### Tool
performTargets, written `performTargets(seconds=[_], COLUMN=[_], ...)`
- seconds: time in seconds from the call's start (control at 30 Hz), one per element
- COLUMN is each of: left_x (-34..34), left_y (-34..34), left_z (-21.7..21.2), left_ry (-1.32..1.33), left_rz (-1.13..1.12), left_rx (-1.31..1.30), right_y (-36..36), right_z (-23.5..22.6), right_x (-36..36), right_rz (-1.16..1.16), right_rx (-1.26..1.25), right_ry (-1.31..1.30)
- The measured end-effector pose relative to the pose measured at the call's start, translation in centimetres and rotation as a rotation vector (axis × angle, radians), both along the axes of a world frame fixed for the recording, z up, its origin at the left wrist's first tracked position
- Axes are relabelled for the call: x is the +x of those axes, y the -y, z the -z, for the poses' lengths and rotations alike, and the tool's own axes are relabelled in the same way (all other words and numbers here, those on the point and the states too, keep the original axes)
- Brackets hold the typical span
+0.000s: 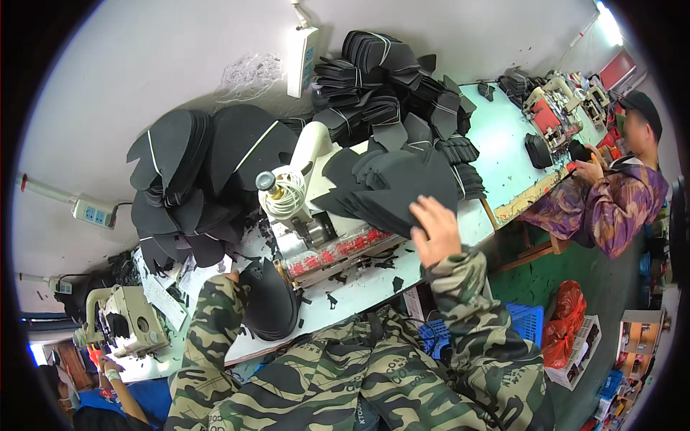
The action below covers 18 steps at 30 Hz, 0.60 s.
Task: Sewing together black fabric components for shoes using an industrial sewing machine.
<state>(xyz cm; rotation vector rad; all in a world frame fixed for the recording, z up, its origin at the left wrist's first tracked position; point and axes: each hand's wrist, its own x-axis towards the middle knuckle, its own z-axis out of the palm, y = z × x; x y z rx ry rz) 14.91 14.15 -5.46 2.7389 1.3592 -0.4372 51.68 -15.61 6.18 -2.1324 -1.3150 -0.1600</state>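
My right hand [435,233] lies at the near right edge of a fanned stack of black cut pieces [399,187], its fingers stretched out on the top one. The stack rests over the bed of a white and red sewing machine [309,244] with coiled white cord at its head. My left hand [233,276] is beside another stack of black rounded pieces [270,302] at the table's near edge. Only a bit of that hand shows past the camouflage sleeve, and its fingers are hidden.
Tied bundles of black pieces [172,154] are piled left of the machine, and more bundles [381,93] behind it. Black scraps litter the white table [345,305]. At the right a person [625,187] sits by another machine [553,108]; another person's hand [109,366] shows lower left.
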Motion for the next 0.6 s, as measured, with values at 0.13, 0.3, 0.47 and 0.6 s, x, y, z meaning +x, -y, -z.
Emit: performTargets(seconds=[0.13, 0.3, 0.47, 0.6], left_x=[-0.3, 4.9, 8.9, 10.5], left_y=[1.4, 5.1, 7.9, 7.3], left_z=[-2.4, -13.4, -11.9, -9.1], left_ry=[-0.029, 0.346, 0.787, 0.539], left_rz=[-0.011, 0.458, 0.265, 0.130], left_rx=[0.015, -0.979, -0.750, -0.450], right_y=[-1.7, -3.1, -3.2, -5.2], right_z=[-1.9, 0.3, 7.1, 5.5], right_x=[-6.1, -9.6, -9.9, -9.7], right_rz=[-0.259, -0.631, -0.477, -0.213], right_rx=[0.127, -0.154, -0.174, -0.206], right_ry=[-0.328, -0.810, -1.686, -1.486])
